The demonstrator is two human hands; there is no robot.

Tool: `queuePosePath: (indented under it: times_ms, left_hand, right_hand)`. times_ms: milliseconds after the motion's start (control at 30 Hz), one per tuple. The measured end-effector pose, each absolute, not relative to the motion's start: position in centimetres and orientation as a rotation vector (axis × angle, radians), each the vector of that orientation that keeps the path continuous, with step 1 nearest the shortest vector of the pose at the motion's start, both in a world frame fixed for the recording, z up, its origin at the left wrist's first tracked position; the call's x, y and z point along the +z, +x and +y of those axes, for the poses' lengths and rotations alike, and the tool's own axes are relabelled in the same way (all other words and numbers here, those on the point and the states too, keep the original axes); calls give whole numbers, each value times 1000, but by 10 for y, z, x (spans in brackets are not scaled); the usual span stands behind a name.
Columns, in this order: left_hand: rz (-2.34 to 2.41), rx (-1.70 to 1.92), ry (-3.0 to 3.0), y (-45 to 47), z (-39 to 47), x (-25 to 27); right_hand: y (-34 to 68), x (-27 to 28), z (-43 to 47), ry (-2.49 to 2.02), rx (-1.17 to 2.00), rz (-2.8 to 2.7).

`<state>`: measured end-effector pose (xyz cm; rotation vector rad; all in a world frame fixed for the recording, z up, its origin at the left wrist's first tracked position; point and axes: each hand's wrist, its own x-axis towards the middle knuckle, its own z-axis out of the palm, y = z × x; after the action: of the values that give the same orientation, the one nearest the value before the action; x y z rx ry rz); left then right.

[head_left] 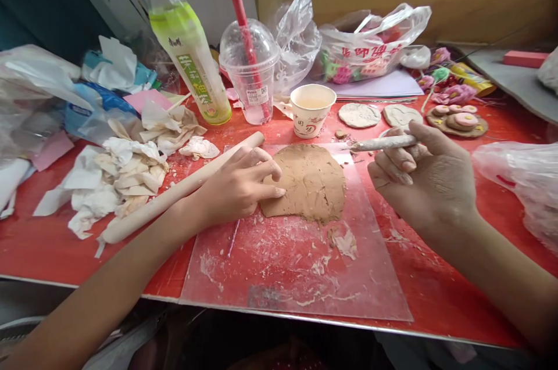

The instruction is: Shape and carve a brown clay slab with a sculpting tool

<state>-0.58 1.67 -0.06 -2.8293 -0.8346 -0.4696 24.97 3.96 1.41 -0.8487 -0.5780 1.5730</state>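
My left hand (235, 189) rests at the left edge of a flat brown clay slab (311, 178), its thumb touching the surface. Its fingers are loosely bent and apart, with nothing in them. Held between the thumb and fingers of my right hand (436, 181) is a clay-caked tool (383, 143), a slim stick pointing left, its narrow tip above the slab's upper right corner. The slab lies on a clear plastic sheet (283, 271) smeared with clay. A rolling pin (152, 210) lies diagonally beside my left hand, partly hidden behind it.
Behind the slab stand a paper cup (312, 114), a domed plastic cup (250, 82) with a red straw, and a green drink bottle (192, 62). Crumpled tissues (126, 175) pile at left. Clay discs (360, 115) and a decorated clay piece (457, 121) lie back right, near plastic bags (370, 47).
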Motion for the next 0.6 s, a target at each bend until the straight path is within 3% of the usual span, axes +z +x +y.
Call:
queuePosePath:
  times_ms: [267, 433, 600]
  left_hand:
    - [-1092, -656, -2568, 6, 51, 24]
    - [-1071, -305, -2532, 42, 114, 59]
    - [-1071, -12, -2538, 58, 162, 53]
  right_hand:
    - [248, 17, 37, -795, 1597, -518]
    - [248, 18, 35, -762, 1636, -522]
    - [249, 20, 32, -703, 1652, -528]
